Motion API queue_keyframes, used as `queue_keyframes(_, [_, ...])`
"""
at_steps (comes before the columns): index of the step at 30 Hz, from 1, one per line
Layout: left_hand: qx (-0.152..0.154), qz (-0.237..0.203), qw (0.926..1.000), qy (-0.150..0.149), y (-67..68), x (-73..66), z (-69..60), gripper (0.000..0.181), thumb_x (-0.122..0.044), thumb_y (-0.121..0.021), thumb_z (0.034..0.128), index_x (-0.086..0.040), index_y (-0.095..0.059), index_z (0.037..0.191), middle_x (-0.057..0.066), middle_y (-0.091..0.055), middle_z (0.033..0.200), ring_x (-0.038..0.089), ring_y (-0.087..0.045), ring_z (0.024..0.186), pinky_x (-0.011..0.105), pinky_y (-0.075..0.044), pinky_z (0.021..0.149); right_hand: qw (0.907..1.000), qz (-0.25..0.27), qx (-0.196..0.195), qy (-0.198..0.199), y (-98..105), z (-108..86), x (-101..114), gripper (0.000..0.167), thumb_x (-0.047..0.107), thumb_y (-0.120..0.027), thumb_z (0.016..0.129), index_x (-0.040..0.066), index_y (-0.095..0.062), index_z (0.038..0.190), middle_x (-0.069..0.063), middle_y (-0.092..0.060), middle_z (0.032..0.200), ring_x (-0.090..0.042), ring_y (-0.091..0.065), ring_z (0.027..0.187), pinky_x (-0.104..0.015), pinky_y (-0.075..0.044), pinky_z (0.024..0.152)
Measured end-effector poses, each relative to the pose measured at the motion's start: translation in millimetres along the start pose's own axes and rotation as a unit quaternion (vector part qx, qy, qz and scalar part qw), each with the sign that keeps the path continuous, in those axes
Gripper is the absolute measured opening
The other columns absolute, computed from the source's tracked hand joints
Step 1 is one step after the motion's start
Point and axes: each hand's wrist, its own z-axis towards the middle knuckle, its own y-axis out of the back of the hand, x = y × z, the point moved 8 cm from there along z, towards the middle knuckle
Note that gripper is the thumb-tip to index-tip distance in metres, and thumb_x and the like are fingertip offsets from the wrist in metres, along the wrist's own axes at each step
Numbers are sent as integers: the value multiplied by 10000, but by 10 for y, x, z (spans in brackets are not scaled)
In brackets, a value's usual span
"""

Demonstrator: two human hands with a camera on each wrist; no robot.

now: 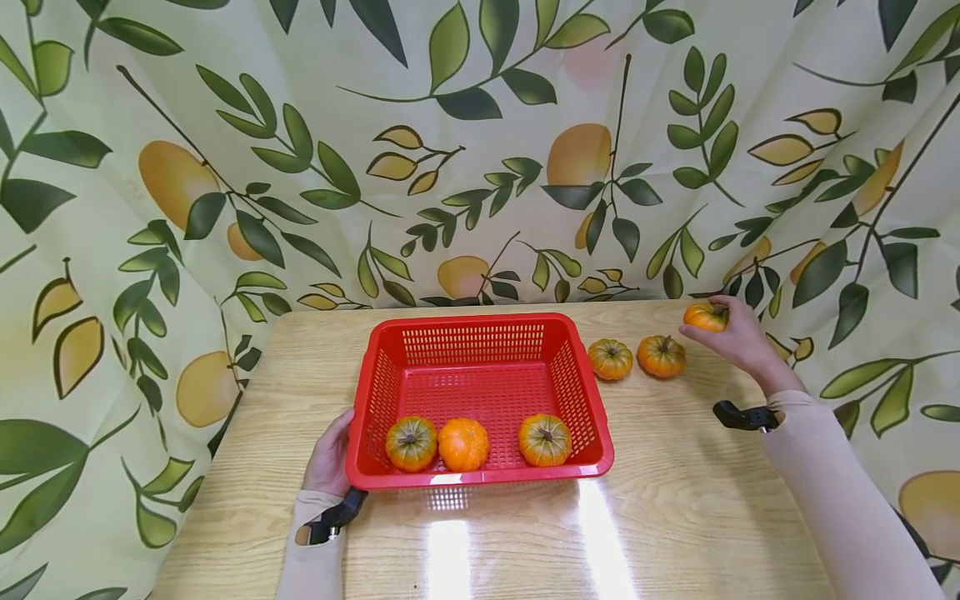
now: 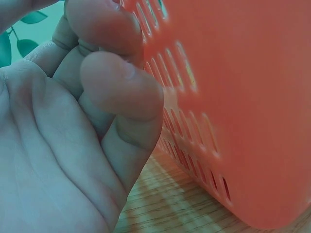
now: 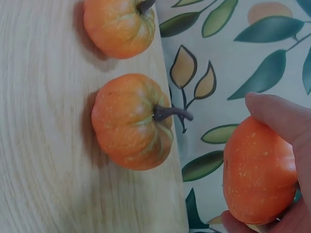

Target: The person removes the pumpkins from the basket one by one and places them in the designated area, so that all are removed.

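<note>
Where the right grip (image 1: 741, 335) covers it, one pumpkin (image 1: 703, 317) — orange — is hidden.

Orange pumpkin (image 1: 702, 317); red basket (image 1: 480, 383)
Pumpkin: gripped in your right hand (image 1: 741, 337). Basket: slotted, upright on the table (image 1: 675, 492), three pumpkins (image 1: 462, 445) inside.

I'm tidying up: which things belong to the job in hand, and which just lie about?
Likely the job:
pumpkin in the right hand
red basket, touched by the left hand
three pumpkins inside
two pumpkins beside it

Apparently surroundings:
wooden table
leaf-print cloth
</note>
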Motion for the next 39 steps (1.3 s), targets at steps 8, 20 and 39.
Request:
queue_keyframes(8, [-154,126,9998,23,26,1,-7,475,-237,-235,1110,-106,-661,1273,26,-734,1206,149,-703,1101,254,-582,939,9996,188,-85,-170,7,20,-158,944,463,-617,975,-114,-128,1539,-465,-226,1453,-549,-346,1240,-665,-385,1014])
queue_keyframes(20, [-280,250,9993,-15,47,-2,-20,430,-236,-274,1110,-123,-657,1271,9,-730,1204,133,-697,1097,256,-576,951,9993,125,-173,-297,11,7,-337,949,437,-621,979,-146,-120,1535,-481,-224,1464,-566,-308,1295,-724,-327,1079])
queue_keyframes(39, [-161,49,9999,6,27,9,-14,407,-229,-292,1108,-114,-649,1268,23,-725,1214,144,-698,1101,267,-580,956,9981,-128,-309,-511,-16,0,-390,966,424,-647,960,-145,-124,1538,-475,-244,1480,-588,-304,1321,-731,-306,1096])
